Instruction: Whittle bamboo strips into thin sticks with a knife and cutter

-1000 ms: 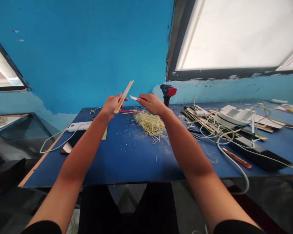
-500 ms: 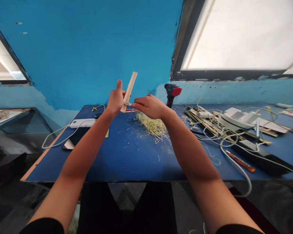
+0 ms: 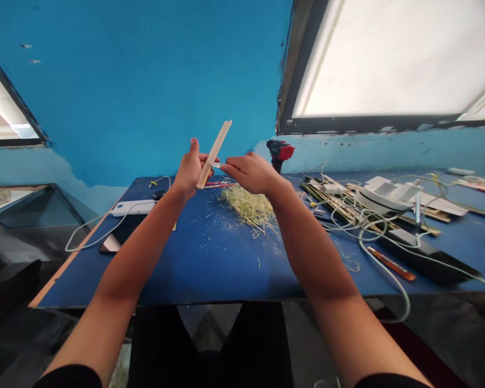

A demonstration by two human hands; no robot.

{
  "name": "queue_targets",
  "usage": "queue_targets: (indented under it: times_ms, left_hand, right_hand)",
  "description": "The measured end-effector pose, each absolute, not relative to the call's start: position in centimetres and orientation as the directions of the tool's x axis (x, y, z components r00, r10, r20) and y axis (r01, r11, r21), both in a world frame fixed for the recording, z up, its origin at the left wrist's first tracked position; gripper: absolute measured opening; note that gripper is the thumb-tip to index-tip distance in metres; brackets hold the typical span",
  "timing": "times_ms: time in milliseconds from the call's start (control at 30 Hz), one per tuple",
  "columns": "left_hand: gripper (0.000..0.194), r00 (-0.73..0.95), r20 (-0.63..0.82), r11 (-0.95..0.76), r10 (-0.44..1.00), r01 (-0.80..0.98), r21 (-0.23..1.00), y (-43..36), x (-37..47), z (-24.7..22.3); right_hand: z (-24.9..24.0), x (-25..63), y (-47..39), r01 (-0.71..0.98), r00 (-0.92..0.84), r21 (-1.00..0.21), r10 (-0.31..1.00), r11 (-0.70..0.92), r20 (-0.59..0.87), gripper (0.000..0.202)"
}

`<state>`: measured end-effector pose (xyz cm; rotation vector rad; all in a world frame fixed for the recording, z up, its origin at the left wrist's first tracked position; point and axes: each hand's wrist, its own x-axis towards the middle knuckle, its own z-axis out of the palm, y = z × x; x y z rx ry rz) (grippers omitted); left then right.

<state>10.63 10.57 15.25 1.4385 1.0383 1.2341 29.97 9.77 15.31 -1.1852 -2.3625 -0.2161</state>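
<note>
Head camera, looking forward and down over a blue worktable [image 3: 210, 275]. In the left hand [image 3: 189, 171], raised above the table's far part: a pale strip [image 3: 219, 142], apparently wood or bamboo, slanting up and away to the right, clear of the tabletop. Gripped by curled fingers, with the thumb lifted apart from it. In the right hand [image 3: 250, 172], just beside: a small knife [image 3: 217, 165], clamped between thumb and fingers, handle mostly hidden, bright end against the strip a little below its middle. Depth of any cut impossible to tell.

Below and near both hands: a loose pile of thin yellowish shavings [image 3: 248, 209], with tiny scraps scattered beside it. Judging by that pile, plenty of paring already done; with knife against strip, probably not finished, though cannot tell how much remains. Just beyond the right hand: a red-and-black drill [image 3: 282, 152], upright. Farther right: tangled pale cables [image 3: 359, 223] across bamboo-like slats [image 3: 322, 195], near a white boat-shaped model [image 3: 382, 201]. At left: a white power bar [image 3: 132, 208].
</note>
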Motion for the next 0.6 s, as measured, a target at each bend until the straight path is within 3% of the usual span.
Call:
queue_targets:
  times_ms: [267,600]
  left_hand:
    - [0.084,0.096,0.243,-0.249,0.965,0.060,0.967,9.9,11.1,15.0]
    - [0.075,0.170,0.255,-0.283,0.952,0.164,0.945,8.8,11.9,14.8]
  right_hand:
    - [15.3,30.6,10.0,0.817,-0.468,-0.067,0.726,0.573,0.504,0.048]
    - [14.7,34.5,12.2,0.863,-0.354,-0.106,0.742,0.494,0.569,0.045]
